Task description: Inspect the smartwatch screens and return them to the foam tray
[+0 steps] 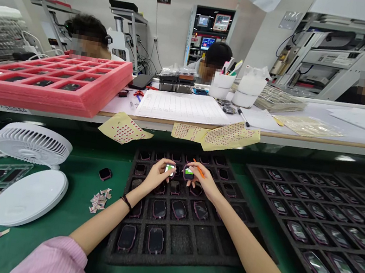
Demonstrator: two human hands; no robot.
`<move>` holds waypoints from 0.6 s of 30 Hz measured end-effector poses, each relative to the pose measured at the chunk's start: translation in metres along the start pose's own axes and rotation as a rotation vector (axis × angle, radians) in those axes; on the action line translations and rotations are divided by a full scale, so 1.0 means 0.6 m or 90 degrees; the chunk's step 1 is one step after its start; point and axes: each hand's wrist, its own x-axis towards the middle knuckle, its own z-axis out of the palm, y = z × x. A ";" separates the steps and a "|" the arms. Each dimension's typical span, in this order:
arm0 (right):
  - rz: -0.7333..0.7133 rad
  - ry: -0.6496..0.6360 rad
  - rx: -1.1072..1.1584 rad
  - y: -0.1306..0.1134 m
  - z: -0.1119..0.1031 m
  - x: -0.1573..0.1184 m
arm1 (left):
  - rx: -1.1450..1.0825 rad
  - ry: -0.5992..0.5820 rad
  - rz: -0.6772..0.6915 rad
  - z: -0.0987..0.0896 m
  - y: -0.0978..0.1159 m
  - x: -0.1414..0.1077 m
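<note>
A small dark rounded unit with a bright green-and-white face (170, 169) lies between the curled thumb and fingers (164, 166) of the left hand (154, 177), its face showing just past the fingertips. A matching dark unit (189, 172) lies at the fingertips of the right hand (204, 183), whose fingers are also closed around it. The two units are near each other, and both hands' fingers appear to hold them just above the pockets. A slender orange pick (199, 170) is held in the right hand, angled away from the left hand.

Below the hands is a black foam tray (171, 259) with rows of pockets holding dark rounded units. A second black foam tray (311, 225) stands to the right on the green-topped table (51, 259). To the left are a loose dark unit (105, 173), a pile of small paper scraps (99, 200), and a white desk fan (31, 143). Cream sheets dotted with small red labels (123, 128) overhang the upper shelf's edge, beyond which sits a pink foam tray (48, 94).
</note>
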 end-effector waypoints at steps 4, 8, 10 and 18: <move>-0.004 0.009 0.001 0.003 -0.003 0.001 | -0.002 -0.020 0.007 0.002 0.000 -0.002; -0.005 -0.015 0.008 0.003 -0.004 0.002 | 0.000 -0.048 0.004 0.000 0.000 -0.003; -0.003 -0.037 0.013 0.002 -0.003 0.002 | 0.001 -0.045 -0.004 -0.002 0.000 -0.003; -0.004 -0.104 0.010 0.000 0.001 -0.001 | 0.004 -0.040 -0.016 -0.007 -0.003 -0.003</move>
